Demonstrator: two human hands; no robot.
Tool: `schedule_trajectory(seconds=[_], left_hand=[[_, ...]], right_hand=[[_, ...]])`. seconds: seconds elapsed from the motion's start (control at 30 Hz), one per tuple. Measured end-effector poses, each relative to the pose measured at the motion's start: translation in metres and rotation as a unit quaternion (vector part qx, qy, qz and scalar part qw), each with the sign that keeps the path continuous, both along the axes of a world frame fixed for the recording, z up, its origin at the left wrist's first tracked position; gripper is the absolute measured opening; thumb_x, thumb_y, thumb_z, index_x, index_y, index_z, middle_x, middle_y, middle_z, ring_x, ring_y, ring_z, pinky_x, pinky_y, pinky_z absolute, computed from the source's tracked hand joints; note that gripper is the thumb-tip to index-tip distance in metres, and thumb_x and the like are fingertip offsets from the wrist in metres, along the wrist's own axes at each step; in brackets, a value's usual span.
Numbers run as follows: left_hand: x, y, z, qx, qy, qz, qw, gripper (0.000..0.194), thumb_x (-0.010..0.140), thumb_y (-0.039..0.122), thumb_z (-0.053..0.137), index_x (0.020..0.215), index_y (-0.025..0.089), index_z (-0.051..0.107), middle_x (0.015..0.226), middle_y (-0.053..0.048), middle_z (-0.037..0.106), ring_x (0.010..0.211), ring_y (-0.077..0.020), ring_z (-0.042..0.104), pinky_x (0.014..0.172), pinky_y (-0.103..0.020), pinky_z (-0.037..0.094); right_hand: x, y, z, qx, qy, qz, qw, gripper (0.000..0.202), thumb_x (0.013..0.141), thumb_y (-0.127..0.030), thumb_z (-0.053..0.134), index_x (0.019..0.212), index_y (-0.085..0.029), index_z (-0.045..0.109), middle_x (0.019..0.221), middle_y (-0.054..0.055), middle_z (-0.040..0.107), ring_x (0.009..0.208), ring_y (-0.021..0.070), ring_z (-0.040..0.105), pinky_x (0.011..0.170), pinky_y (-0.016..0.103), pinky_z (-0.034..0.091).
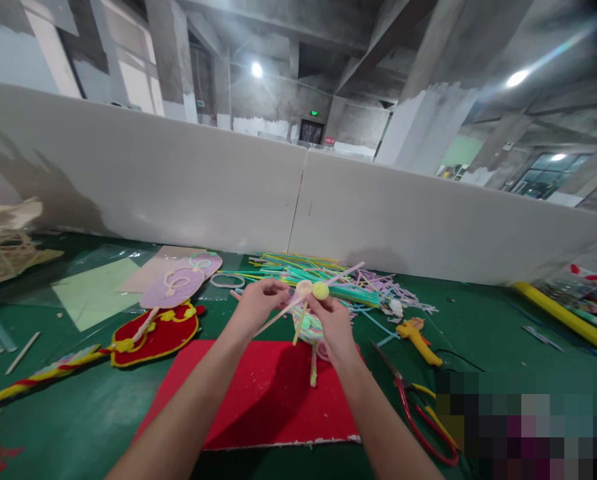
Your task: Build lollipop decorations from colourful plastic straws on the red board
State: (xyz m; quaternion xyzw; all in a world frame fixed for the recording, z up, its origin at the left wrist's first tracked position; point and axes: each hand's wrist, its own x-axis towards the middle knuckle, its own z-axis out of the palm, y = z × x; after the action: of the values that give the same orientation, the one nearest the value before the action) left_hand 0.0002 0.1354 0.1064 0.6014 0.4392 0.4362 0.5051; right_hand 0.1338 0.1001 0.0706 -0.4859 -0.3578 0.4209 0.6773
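My left hand (259,305) pinches a peach pipe cleaner coil (303,288) with a straight tail slanting down to the left. In my right hand (335,327) is a yellow pipe cleaner coil (321,291), held side by side with the peach one. A short yellow tail hangs below them, and a pale pink strip sticks out to the upper right. Just behind my fingers is a pastel striped piece (307,325), partly hidden by the right hand. The red sheet (273,393) lies under both hands.
Loose pipe cleaners (323,277) are heaped against the white partition (203,180). To the right are a yellow glue gun (421,341) and red-handled scissors (411,400). At left lie a red-and-yellow fan shape (161,337) and a lilac fan shape (178,285). A yellow bar (563,317) lies far right.
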Motion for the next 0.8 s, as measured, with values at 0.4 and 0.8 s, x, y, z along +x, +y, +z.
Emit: schedule_trajectory(seconds=[0.4,0.8], left_hand=[[0.0002,0.0016,-0.0017,0.031,0.004,-0.023,0.999,0.017,0.062,0.029,0.059,0.068,0.014,0.060,0.063,-0.002,0.060,0.057,-0.0112,0.055,0.052,-0.020,0.043],[0.0023,-0.0014,-0.0012,-0.024,-0.025,-0.030,0.999,0.013,0.058,0.024,0.060,0.067,0.015,0.057,0.058,0.001,0.059,0.051,-0.0098,0.054,0.048,-0.019,0.042]], right_hand=[[0.0030,0.0023,-0.0039,0.003,-0.008,-0.014,1.000,0.031,0.056,-0.034,0.067,0.078,-0.013,0.065,0.069,0.002,0.064,0.059,0.0122,0.054,0.059,0.025,0.041],[0.0027,0.0064,-0.0081,0.018,0.079,-0.028,0.996,0.030,0.055,-0.033,0.068,0.079,-0.016,0.064,0.074,0.001,0.064,0.063,0.0132,0.055,0.061,0.026,0.042]])
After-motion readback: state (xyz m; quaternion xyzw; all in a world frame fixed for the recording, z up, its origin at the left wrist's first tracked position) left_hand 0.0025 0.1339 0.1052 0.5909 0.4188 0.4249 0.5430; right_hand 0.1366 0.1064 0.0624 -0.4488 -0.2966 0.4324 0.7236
